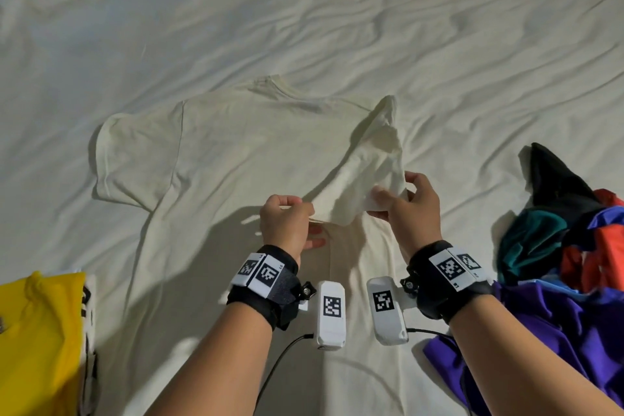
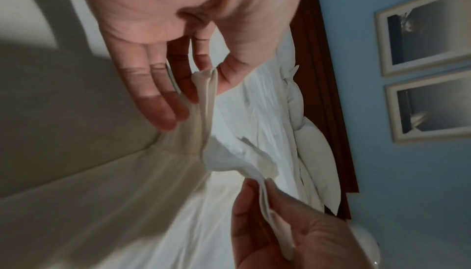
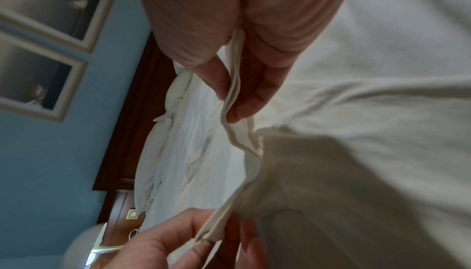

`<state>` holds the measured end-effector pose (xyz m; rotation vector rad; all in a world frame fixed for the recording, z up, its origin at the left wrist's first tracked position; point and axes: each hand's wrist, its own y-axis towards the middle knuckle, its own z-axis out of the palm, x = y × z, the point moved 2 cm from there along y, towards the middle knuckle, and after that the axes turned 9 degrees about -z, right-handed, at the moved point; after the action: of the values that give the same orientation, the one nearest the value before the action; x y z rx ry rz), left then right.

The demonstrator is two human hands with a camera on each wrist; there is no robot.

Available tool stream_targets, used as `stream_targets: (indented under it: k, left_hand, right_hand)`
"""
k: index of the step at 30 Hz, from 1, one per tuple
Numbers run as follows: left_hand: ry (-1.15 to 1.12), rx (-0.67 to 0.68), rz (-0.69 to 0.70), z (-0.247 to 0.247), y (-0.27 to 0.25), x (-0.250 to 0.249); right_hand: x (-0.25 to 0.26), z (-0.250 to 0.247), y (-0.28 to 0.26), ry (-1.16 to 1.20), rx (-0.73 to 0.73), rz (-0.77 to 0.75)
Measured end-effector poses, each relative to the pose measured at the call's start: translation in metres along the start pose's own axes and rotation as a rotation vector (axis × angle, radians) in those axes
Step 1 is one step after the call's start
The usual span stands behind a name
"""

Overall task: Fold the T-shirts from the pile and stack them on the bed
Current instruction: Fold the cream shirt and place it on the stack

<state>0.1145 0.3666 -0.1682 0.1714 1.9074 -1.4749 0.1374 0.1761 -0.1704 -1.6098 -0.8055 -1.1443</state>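
Observation:
A cream T-shirt [image 1: 236,159] lies spread on the white bed, collar away from me. Its right sleeve [image 1: 368,172] is lifted off the bed and folded inward over the chest. My left hand [image 1: 304,213] pinches the sleeve's near edge between thumb and forefinger, the other fingers loosely extended. My right hand [image 1: 391,196] pinches the hem a little farther right. The left wrist view shows my left hand [image 2: 203,90] nipping the doubled hem [image 2: 207,112]. In the right wrist view, my right hand [image 3: 230,102] clamps the same hem [image 3: 244,148].
A heap of coloured T-shirts [image 1: 574,263], purple, red, teal and black, lies at the right. A yellow shirt [image 1: 37,341] sits at the near left on something white. Rumpled sheet [image 1: 337,10] stretches beyond. A dark headboard [image 2: 323,92] and framed pictures [image 2: 428,37] stand behind.

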Motion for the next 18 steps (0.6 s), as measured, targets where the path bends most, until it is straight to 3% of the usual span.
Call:
stream_targets:
  k: [3,6,11,14,18]
  left_hand:
    - [0.104,-0.061,0.032,-0.007,0.006,0.002]
    - [0.328,-0.158,0.147,-0.013,0.013,0.005]
    - [0.538,-0.233,0.248,-0.017,0.020,0.005]
    - [0.814,-0.287,0.362,-0.013,0.017,0.003]
    - [1.058,-0.261,0.515,0.001,0.015,0.003]
  right_hand:
    - [-0.018,-0.002,-0.002,-0.090,0.015,0.069]
    - [-0.035,-0.008,0.000,-0.240,0.030,0.095]
    - [-0.041,-0.012,0.004,-0.238,0.017,0.073]
    - [-0.040,-0.012,0.006,-0.252,0.046,0.047]
    - [-0.039,-0.015,0.011,-0.333,0.033,0.042]
